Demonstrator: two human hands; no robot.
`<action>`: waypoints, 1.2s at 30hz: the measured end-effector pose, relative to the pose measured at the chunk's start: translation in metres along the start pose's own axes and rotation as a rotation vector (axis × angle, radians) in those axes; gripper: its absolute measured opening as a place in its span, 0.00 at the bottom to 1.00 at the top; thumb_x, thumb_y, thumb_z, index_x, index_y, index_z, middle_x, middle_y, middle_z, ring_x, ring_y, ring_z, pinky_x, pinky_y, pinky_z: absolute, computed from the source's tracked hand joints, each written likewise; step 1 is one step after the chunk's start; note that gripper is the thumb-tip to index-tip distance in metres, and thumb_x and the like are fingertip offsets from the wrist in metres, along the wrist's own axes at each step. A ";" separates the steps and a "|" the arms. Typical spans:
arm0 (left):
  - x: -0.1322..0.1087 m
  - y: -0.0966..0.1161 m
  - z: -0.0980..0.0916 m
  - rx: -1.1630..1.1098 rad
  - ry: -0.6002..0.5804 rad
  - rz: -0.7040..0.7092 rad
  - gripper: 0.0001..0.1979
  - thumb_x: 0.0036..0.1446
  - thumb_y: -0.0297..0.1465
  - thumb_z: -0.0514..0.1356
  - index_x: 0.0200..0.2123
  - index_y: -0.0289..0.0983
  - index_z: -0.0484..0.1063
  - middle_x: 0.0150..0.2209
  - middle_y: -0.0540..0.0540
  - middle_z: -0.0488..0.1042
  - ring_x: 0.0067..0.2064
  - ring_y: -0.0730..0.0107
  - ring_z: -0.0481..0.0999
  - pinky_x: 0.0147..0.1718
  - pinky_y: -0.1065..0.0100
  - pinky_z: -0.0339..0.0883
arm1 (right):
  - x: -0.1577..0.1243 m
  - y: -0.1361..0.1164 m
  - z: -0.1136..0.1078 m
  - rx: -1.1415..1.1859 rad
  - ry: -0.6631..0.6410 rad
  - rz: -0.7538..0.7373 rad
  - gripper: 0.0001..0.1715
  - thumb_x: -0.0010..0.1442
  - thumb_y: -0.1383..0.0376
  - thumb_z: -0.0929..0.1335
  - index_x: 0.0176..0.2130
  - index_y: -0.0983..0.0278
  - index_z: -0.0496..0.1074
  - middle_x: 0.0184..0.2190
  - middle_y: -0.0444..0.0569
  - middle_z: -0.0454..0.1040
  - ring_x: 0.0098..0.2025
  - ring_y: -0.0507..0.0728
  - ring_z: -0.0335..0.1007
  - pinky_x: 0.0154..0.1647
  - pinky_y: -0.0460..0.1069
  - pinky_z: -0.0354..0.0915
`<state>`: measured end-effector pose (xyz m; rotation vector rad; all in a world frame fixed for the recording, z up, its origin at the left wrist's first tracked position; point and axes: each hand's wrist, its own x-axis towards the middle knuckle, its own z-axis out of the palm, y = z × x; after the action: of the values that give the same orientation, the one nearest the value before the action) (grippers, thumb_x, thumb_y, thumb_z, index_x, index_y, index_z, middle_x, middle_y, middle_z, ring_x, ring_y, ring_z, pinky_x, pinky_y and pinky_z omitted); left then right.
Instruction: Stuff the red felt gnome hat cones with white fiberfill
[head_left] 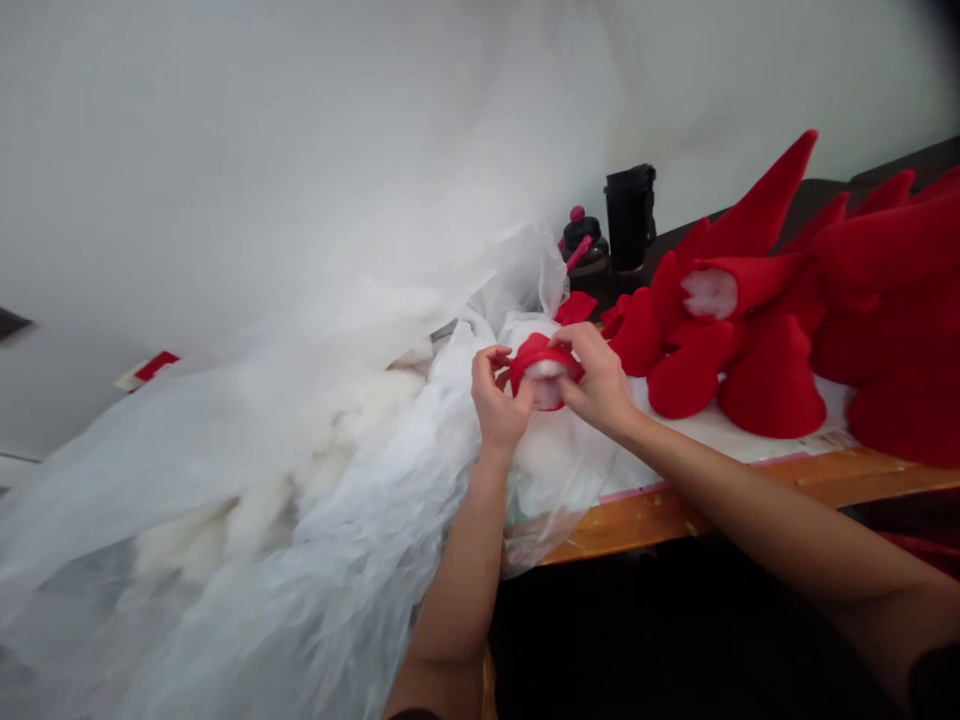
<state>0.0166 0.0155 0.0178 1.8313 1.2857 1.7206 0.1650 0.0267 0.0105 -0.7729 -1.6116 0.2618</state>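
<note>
Both hands hold one red felt cone [541,358] with white stuffing showing at its open end, above the table's left end. My left hand [496,398] grips the cone's left edge with curled fingers. My right hand [598,378] pinches its right edge, fingers closed on the red fabric. Directly below and left of the hands lies a big clear plastic bag [315,520] full of white stuffing [352,410].
A pile of stuffed red felt cones [780,330] covers the right of the wooden table [750,495]. A dark bottle with a pink cap [583,243] and a black cup [630,215] stand at the back by the white wall.
</note>
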 end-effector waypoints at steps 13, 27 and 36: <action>0.004 -0.002 -0.009 0.022 0.019 0.096 0.17 0.48 0.24 0.62 0.43 0.41 0.68 0.41 0.47 0.72 0.44 0.63 0.74 0.44 0.64 0.69 | 0.001 -0.002 0.000 0.150 -0.141 -0.037 0.11 0.52 0.72 0.66 0.34 0.59 0.62 0.37 0.49 0.67 0.40 0.57 0.66 0.34 0.50 0.68; 0.000 -0.006 -0.001 -0.003 0.079 0.041 0.08 0.50 0.24 0.60 0.26 0.38 0.61 0.24 0.55 0.61 0.27 0.76 0.61 0.27 0.73 0.57 | -0.002 0.001 0.001 0.058 0.042 -0.028 0.19 0.47 0.76 0.62 0.38 0.59 0.64 0.34 0.47 0.69 0.38 0.58 0.69 0.38 0.53 0.69; 0.001 0.003 -0.007 -0.100 -0.147 0.112 0.13 0.49 0.34 0.64 0.34 0.39 0.63 0.36 0.48 0.65 0.37 0.69 0.68 0.35 0.68 0.65 | 0.005 0.004 -0.002 0.134 -0.059 -0.042 0.18 0.47 0.72 0.64 0.39 0.58 0.60 0.45 0.53 0.68 0.51 0.63 0.67 0.37 0.54 0.70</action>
<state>0.0110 0.0128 0.0223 1.9640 1.0388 1.6385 0.1681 0.0320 0.0128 -0.6328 -1.6463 0.3618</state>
